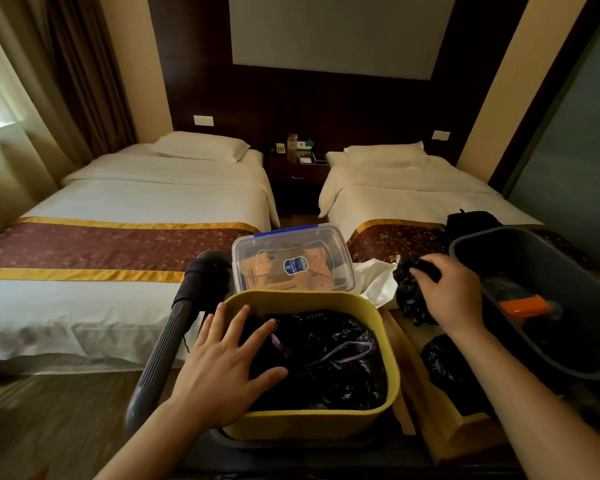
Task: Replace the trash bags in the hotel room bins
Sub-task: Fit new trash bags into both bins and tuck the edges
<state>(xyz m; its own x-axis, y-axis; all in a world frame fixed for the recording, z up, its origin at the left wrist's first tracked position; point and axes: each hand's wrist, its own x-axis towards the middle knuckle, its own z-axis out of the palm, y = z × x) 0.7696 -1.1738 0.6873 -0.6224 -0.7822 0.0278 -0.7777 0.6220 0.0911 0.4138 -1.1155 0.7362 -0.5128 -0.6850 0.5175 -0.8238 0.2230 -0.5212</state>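
A yellow bin (pixel 378 420) stands on the cart in front of me, holding black trash bags (pixel 326 362) with purple drawstrings. My left hand (pixel 226 368) lies flat with spread fingers on the bin's left rim and the bags inside. My right hand (pixel 447 289) grips a crumpled black bag (pixel 407 292) just right of the yellow bin. A dark grey bin (pixel 471 251) sits at the right, with an orange object (pixel 523 304) inside.
A clear lidded box (pixel 291 261) of brown packets stands behind the yellow bin, beside white cloth (pixel 378 282). The cart's grey handle (pixel 167 341) runs along the left. Two made beds (pixel 136 188) and a nightstand (pixel 297 168) lie ahead. Another black bag (pixel 447 365) lies lower right.
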